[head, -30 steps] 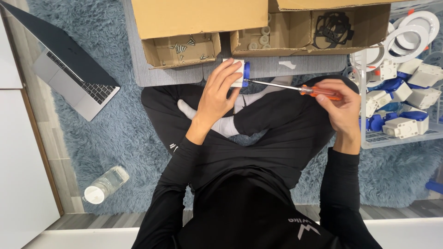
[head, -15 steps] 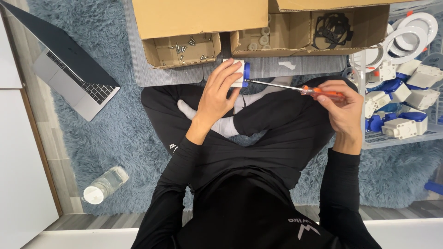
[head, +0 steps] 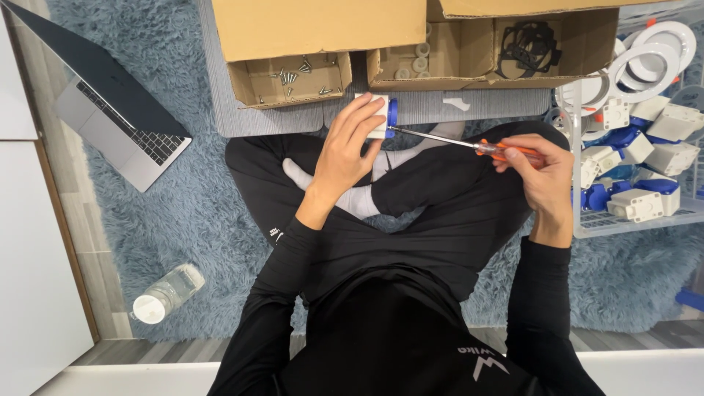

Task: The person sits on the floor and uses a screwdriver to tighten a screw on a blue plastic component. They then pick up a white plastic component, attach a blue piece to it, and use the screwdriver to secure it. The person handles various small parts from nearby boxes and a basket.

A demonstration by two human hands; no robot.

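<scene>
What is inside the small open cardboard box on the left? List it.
The small cardboard box holds loose metal screws scattered on its floor. The big box flap above covers its far edge.

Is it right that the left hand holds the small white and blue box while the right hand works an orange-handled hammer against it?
Not quite: the head view shows the right hand holding an orange-handled screwdriver, not a hammer. The left hand does hold the small white and blue box.

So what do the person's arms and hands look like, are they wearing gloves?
No gloves. The left hand and the right hand are both bare, with no rings or watch in view. Both arms are covered by long, snug black sleeves that end at the wrists. The sleeves are plain, with no stripes or markings visible.
</scene>
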